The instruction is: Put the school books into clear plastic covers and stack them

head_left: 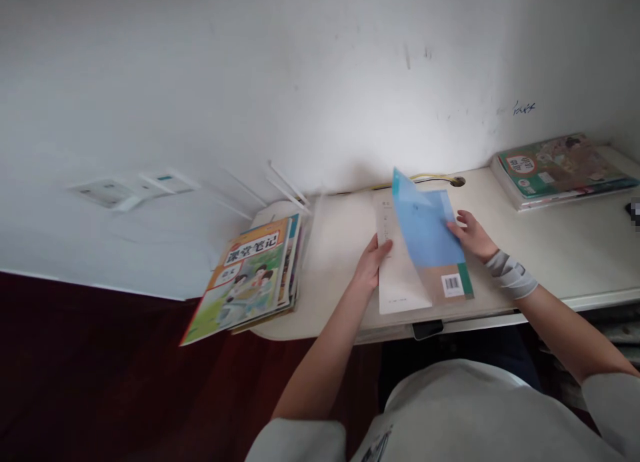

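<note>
A thin book (pixel 403 285) is held over the desk, partly open. A white page shows on its left, and on its right is a blue back cover (pixel 435 229) with a barcode near the bottom. My left hand (pixel 371 262) is closed on the left edge, thumb on top of the page. At the other side, my right hand (pixel 473 235) grips the right edge, its thumb against the blue cover and some fingers curled loosely beyond it. One leaf or flap stands up, bent, between the hands. A grey wrap circles my right wrist.
To the left, a stack of books (pixel 250 275) overhangs the end of the white desk (pixel 330 282). Another book stack (pixel 560 169) lies at the back right. A yellow cable (pixel 425 177) runs along the wall to a hole in the desk. Wall sockets (pixel 135 192) are at left.
</note>
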The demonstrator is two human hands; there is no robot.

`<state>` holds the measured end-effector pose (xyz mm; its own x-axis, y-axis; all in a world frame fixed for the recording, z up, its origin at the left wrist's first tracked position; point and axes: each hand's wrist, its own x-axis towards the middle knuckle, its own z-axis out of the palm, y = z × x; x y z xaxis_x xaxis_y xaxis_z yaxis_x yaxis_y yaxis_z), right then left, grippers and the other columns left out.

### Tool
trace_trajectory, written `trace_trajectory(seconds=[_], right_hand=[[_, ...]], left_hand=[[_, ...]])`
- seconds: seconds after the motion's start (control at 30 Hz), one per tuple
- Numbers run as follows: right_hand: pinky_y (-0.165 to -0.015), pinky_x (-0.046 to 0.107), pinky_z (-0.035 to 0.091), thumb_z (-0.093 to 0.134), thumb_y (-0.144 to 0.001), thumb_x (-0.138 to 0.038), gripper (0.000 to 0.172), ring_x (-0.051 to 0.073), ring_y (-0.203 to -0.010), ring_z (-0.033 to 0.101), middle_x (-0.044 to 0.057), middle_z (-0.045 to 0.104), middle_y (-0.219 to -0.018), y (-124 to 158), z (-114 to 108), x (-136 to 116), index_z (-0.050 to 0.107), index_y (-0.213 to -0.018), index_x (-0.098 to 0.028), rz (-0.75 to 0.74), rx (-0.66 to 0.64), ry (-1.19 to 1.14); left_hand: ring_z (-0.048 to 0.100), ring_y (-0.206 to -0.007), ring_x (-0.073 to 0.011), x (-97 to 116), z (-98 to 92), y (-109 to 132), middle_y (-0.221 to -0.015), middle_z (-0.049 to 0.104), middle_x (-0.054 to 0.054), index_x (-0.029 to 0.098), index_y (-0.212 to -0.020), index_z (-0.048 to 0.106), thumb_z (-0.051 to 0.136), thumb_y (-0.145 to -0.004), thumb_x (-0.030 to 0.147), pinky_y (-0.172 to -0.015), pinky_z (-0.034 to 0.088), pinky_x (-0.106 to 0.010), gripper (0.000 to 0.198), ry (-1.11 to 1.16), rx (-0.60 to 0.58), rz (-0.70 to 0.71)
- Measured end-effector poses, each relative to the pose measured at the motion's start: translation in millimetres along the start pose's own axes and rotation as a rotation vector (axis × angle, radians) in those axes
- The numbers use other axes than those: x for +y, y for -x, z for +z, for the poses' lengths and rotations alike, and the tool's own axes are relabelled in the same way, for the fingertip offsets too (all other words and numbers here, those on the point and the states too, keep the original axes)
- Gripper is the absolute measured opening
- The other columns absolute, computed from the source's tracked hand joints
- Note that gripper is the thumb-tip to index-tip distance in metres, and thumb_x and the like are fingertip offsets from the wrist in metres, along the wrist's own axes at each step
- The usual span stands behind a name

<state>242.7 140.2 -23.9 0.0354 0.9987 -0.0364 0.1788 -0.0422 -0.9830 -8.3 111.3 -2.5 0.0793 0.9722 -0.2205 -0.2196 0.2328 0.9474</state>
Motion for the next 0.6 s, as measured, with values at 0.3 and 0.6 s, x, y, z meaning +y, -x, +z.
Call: trace_trajectory(seconds=[0.3, 0.6], right_hand=[[-0.078, 0.043, 0.054, 0.081, -0.055, -0.036, 0.051, 0.02, -0.077, 0.063, 0.003, 0.067, -0.087, 25.7, -4.9, -50.5, 0.057, -0.096, -0.02, -0.013, -0.061, -0.424], [-0.077, 0.047, 0.055, 0.051, -0.08, -0.06, 0.052, 0.027, -0.088, 0.066, 0.013, 0.069, -0.096, 17.7, -4.2, -22.0, 0.06, -0.108, -0.017, 0.13, -0.221, -0.315]], left_hand=[[0.066, -0.086, -0.0258, 13.7, 21.6, 13.7, -0.086, 0.071, -0.007, 0.018, -0.109, 0.059, 0.047, -0.079, 0.065, -0.07, 0.053, -0.036, 0.058, 0.009, 0.089, 0.0], [0.065, -0.093, -0.0289, 4.1, 29.6, 10.2, -0.1, 0.069, -0.009, 0.017, -0.113, 0.054, 0.07, -0.067, 0.037, -0.078, 0.053, -0.041, 0.053, 0.077, -0.041, -0.028]])
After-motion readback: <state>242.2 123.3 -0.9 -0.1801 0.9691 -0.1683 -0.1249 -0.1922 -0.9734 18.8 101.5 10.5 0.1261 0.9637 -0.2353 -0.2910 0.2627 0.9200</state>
